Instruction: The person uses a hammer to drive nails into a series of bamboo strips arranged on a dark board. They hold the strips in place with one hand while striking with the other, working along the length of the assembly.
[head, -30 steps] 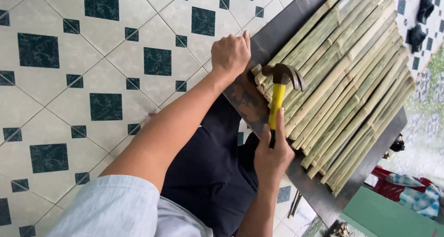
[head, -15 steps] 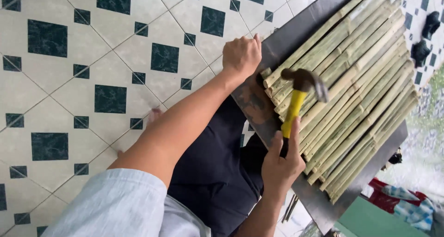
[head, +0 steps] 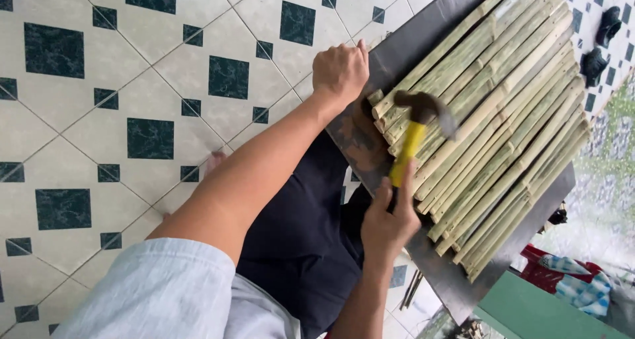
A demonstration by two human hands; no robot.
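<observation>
My right hand (head: 387, 223) grips the yellow handle of a hammer (head: 413, 130). Its dark head is blurred, just above the near ends of a mat of green bamboo slats (head: 503, 107). The slats lie side by side on a dark board (head: 360, 147) across my lap. My left hand (head: 340, 71) is a closed fist resting on the board's edge, right beside the slat ends. Anything inside the fist is hidden.
A white floor with dark green square tiles (head: 152, 137) fills the left side. My dark trousers (head: 297, 246) are below the board. Dark sandals (head: 598, 44) lie at the top right, and a red crate with cloth (head: 562, 279) sits at the lower right.
The hammer head has shifted along the slat ends and is now blurred with motion. My left fist has stayed by the slat ends. The view has drifted slightly.
</observation>
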